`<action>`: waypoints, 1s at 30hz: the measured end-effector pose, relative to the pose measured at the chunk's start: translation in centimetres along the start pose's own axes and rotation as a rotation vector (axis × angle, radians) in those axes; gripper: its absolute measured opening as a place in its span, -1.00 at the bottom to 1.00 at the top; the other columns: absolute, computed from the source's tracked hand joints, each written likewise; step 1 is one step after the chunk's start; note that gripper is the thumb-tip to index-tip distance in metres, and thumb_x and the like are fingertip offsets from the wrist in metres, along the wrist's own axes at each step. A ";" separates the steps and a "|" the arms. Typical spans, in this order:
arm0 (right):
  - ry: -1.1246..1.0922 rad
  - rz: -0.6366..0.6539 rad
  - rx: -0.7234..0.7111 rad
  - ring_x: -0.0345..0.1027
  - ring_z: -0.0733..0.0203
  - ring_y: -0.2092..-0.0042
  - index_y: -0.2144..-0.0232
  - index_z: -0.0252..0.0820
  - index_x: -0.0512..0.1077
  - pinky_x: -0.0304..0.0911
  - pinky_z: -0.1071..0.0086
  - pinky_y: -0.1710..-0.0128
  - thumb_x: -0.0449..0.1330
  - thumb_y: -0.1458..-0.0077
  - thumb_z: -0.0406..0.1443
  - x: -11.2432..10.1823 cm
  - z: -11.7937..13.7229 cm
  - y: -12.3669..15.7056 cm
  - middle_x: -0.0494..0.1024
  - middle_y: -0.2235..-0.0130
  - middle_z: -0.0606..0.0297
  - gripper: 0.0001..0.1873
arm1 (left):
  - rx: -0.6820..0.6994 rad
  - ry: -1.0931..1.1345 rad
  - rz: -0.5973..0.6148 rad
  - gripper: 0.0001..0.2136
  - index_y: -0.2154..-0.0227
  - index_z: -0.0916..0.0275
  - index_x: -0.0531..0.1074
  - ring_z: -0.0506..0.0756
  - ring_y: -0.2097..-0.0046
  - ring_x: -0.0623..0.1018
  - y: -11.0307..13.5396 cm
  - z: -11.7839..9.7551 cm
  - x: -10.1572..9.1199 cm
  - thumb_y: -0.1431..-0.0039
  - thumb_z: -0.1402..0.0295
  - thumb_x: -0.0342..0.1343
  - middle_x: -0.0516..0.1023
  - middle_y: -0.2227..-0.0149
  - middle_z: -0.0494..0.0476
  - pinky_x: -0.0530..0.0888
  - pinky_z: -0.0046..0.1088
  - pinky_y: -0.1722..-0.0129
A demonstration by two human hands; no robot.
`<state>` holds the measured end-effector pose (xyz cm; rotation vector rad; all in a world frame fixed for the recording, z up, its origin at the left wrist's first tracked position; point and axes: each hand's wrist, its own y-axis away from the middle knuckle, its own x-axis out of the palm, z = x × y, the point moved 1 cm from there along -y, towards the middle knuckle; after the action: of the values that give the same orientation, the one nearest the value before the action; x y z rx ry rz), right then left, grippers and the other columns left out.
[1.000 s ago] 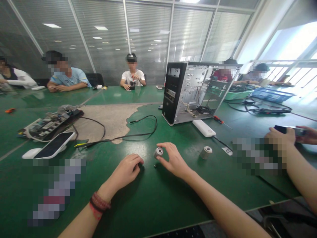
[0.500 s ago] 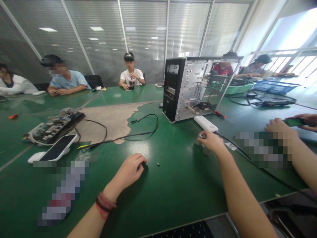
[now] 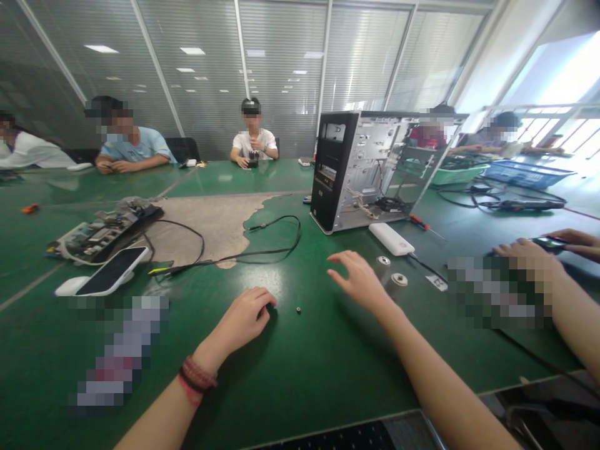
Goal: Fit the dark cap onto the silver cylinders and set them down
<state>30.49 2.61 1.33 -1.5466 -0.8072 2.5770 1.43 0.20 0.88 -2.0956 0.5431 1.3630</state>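
Note:
My left hand (image 3: 246,319) rests on the green table, fingers loosely bent and thumb apart, with nothing visible in it. Just right of its fingertips lies a tiny dark ring-like piece (image 3: 299,310). Above the table my right hand (image 3: 359,281) is open and empty, thumb and fingers spread toward the left. Close behind it stand two small silver cylinders with a hole in the top, one farther back (image 3: 383,262) and one nearer (image 3: 399,281). A white power bank (image 3: 391,239) with a black cable lies beyond them.
An open computer case (image 3: 359,175) stands behind, a red screwdriver (image 3: 419,223) beside it. At left are a circuit board assembly (image 3: 105,234), a phone on a white stand (image 3: 112,272) and a black cable (image 3: 281,250). A co-worker's hands (image 3: 529,262) work at right; several people sit around.
My right hand has let go of the farther cylinder and moved left, opening; both cylinders now show. My left hand stays in place. The view has shifted slightly.

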 end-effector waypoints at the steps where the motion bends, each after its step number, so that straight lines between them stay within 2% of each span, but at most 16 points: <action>1: -0.084 0.123 -0.094 0.34 0.09 0.10 0.12 -0.15 0.39 0.22 0.23 0.09 0.11 -0.15 -0.25 0.9 1.5 0.2 0.47 0.15 0.16 -0.76 | 0.001 0.002 -0.005 -0.77 0.29 0.22 0.41 0.12 0.19 0.45 0.0 0.0 0.0 -0.09 0.59 -0.09 0.49 0.27 0.11 0.38 -0.33 0.12; 2: -0.142 0.228 -0.159 0.36 0.13 0.13 0.12 -0.14 0.39 0.24 0.28 0.12 0.13 -0.14 -0.24 1.7 2.8 0.4 0.46 0.17 0.19 -0.76 | 0.002 0.003 -0.012 -0.76 0.29 0.22 0.41 0.11 0.19 0.45 0.0 0.0 0.0 -0.08 0.60 -0.09 0.49 0.27 0.11 0.38 -0.33 0.11; 4: -0.180 0.348 -0.225 0.36 0.15 0.18 0.15 -0.14 0.40 0.24 0.31 0.16 0.19 -0.10 -0.22 3.3 4.6 1.1 0.46 0.21 0.22 -0.76 | 0.005 0.000 -0.019 -0.76 0.29 0.22 0.41 0.11 0.19 0.46 0.0 -0.1 0.0 -0.08 0.60 -0.09 0.49 0.27 0.11 0.38 -0.33 0.11; 7: -0.159 0.361 -0.242 0.35 0.16 0.21 0.25 -0.15 0.41 0.21 0.31 0.17 0.21 -0.08 -0.30 4.9 5.8 1.7 0.45 0.28 0.25 -0.86 | 0.009 -0.007 -0.017 -0.75 0.25 0.21 0.41 0.12 0.18 0.46 -0.1 -0.2 -0.1 -0.09 0.60 -0.08 0.50 0.26 0.11 0.39 -0.33 0.13; 10: -0.171 0.347 -0.256 0.34 0.19 0.22 0.31 -0.15 0.41 0.20 0.31 0.17 0.16 -0.10 -0.37 4.7 5.5 1.4 0.45 0.29 0.27 -0.94 | 0.011 -0.006 -0.009 -0.74 0.24 0.20 0.40 0.12 0.18 0.47 -0.2 -0.3 -0.2 -0.10 0.59 -0.09 0.50 0.25 0.11 0.39 -0.34 0.12; 12: -0.174 0.303 -0.240 0.33 0.18 0.22 0.31 -0.16 0.40 0.20 0.31 0.17 0.14 -0.12 -0.36 3.6 4.4 0.9 0.45 0.29 0.26 -0.94 | 0.016 -0.010 -0.002 -0.75 0.24 0.21 0.40 0.12 0.17 0.47 -0.2 -0.3 -0.2 -0.10 0.59 -0.09 0.49 0.25 0.11 0.39 -0.34 0.12; 14: -0.168 0.199 -0.166 0.33 0.17 0.21 0.30 -0.17 0.40 0.21 0.30 0.17 0.10 -0.14 -0.34 1.6 2.3 0.2 0.45 0.29 0.23 -0.91 | 0.021 -0.014 0.001 -0.75 0.24 0.21 0.40 0.12 0.17 0.46 -0.2 -0.2 -0.1 -0.10 0.59 -0.10 0.49 0.25 0.12 0.39 -0.34 0.13; 18: -0.072 -0.133 0.158 0.34 0.14 0.27 0.31 -0.19 0.42 0.23 0.29 0.21 0.08 -0.10 -0.27 -2.9 -4.0 -0.1 0.46 0.32 0.20 -0.84 | 0.019 -0.004 -0.005 -0.75 0.24 0.21 0.40 0.12 0.18 0.47 -0.1 -0.1 0.1 -0.10 0.59 -0.09 0.50 0.24 0.11 0.39 -0.34 0.12; 20: 0.001 -0.245 0.327 0.35 0.14 0.32 0.32 -0.18 0.43 0.22 0.29 0.26 0.09 -0.06 -0.24 -4.7 -7.1 0.4 0.49 0.36 0.22 -0.82 | 0.013 -0.005 -0.006 -0.74 0.23 0.21 0.40 0.12 0.18 0.47 0.0 -0.1 0.0 -0.10 0.59 -0.09 0.50 0.24 0.11 0.39 -0.33 0.12; 22: 0.045 -0.248 0.460 0.36 0.14 0.36 0.35 -0.18 0.45 0.20 0.30 0.31 0.11 -0.01 -0.21 -5.6 -9.4 1.2 0.50 0.41 0.25 -0.80 | 0.008 -0.009 -0.008 -0.74 0.23 0.21 0.41 0.12 0.17 0.47 -0.1 -0.2 0.0 -0.10 0.60 -0.08 0.49 0.24 0.11 0.39 -0.33 0.11; 24: 0.049 -0.201 0.529 0.37 0.14 0.37 0.38 -0.18 0.47 0.20 0.31 0.33 0.12 0.03 -0.20 -5.9 -10.7 1.9 0.52 0.43 0.25 -0.80 | 0.008 -0.013 -0.008 -0.74 0.24 0.22 0.40 0.11 0.17 0.46 -0.1 -0.2 -0.1 -0.10 0.60 -0.08 0.49 0.24 0.11 0.39 -0.33 0.11; 30: 0.024 -0.075 0.551 0.42 0.15 0.33 0.38 -0.18 0.49 0.21 0.32 0.32 0.12 0.05 -0.20 -5.4 -10.8 1.9 0.56 0.39 0.24 -0.78 | 0.013 -0.018 0.000 -0.75 0.24 0.22 0.40 0.12 0.17 0.46 -0.1 0.0 0.1 -0.10 0.59 -0.09 0.49 0.24 0.11 0.39 -0.32 0.10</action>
<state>42.67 3.90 0.91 -1.3364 -0.1195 2.4267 1.57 0.28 0.88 -2.0716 0.5431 1.3733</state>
